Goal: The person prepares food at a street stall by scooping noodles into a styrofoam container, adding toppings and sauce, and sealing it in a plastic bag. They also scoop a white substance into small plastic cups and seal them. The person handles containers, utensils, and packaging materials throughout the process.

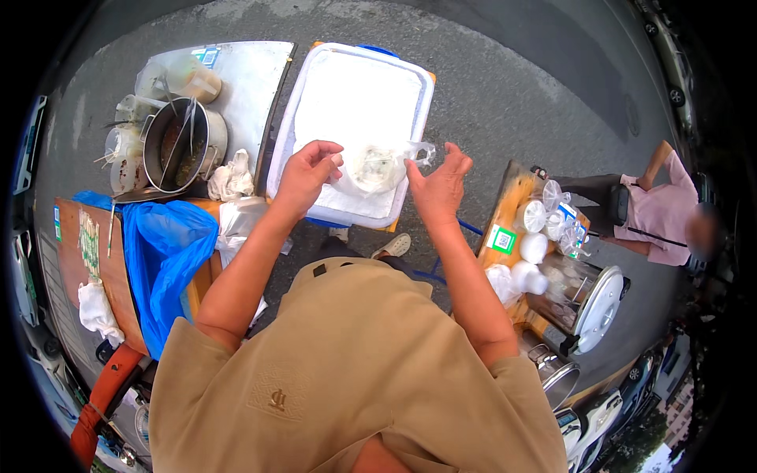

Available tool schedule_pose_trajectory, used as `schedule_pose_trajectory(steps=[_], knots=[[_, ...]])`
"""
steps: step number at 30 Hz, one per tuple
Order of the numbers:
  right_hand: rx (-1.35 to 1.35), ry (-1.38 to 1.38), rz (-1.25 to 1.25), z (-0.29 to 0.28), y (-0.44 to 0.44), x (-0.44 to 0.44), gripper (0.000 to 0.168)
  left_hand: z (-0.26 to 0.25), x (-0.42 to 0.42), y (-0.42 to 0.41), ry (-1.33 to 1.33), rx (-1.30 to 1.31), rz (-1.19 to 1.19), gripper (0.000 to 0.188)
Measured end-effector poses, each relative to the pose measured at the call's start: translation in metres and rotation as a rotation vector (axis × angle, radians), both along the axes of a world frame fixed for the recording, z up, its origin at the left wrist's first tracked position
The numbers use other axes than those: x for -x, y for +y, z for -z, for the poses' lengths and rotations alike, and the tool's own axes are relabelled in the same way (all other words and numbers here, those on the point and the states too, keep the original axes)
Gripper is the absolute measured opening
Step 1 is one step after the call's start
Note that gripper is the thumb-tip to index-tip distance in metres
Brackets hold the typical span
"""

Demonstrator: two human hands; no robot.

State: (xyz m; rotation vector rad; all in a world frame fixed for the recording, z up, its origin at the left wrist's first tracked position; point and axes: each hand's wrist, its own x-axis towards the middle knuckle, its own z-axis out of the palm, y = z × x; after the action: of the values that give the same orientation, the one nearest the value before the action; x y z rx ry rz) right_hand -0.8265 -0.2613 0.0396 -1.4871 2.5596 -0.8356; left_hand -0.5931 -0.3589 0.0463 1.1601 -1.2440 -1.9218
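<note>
A thin clear plastic bag (361,186) with a round, pale-looking container (376,165) inside lies on the white cover of a large plastic tub (284,127). What the container holds is blurred by the film. At the bag's left side is my left hand (309,177), its fingers curled; whether they pinch the film cannot be made out. My right hand (440,186) is at the other side, thumb and forefinger spread apart, with the thumb against or very near the bag's looped handle (423,154).
Left stands a divided metal pot (217,133) on a metal tabletop (254,77), beside plastic jugs (201,83) and a crumpled cloth (232,177). A blue bag (162,248) hangs nearer. Right, a wooden table (494,219) carries bagged cups (532,217); a person (659,207) stands beyond.
</note>
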Motion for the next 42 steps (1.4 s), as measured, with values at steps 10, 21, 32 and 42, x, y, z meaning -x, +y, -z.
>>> schedule_pose_trajectory(steps=[10,21,32,42], knots=[[0.002,-0.890,-0.221,-0.010,-0.012,-0.024,0.013,-0.006,0.054,0.011,-0.156,0.527,0.308,0.033],[0.005,-0.642,-0.439,0.000,-0.014,-0.044,0.046,-0.006,0.033,-0.012,-0.218,0.260,0.251,0.013],[0.226,-1.228,-0.086,0.084,-0.033,-0.043,0.018,-0.045,0.042,-0.021,-0.338,0.514,0.560,0.013],[-0.510,-1.013,-0.483,0.031,-0.047,0.020,0.024,-0.029,0.114,-0.086,-0.384,0.652,0.991,0.017]])
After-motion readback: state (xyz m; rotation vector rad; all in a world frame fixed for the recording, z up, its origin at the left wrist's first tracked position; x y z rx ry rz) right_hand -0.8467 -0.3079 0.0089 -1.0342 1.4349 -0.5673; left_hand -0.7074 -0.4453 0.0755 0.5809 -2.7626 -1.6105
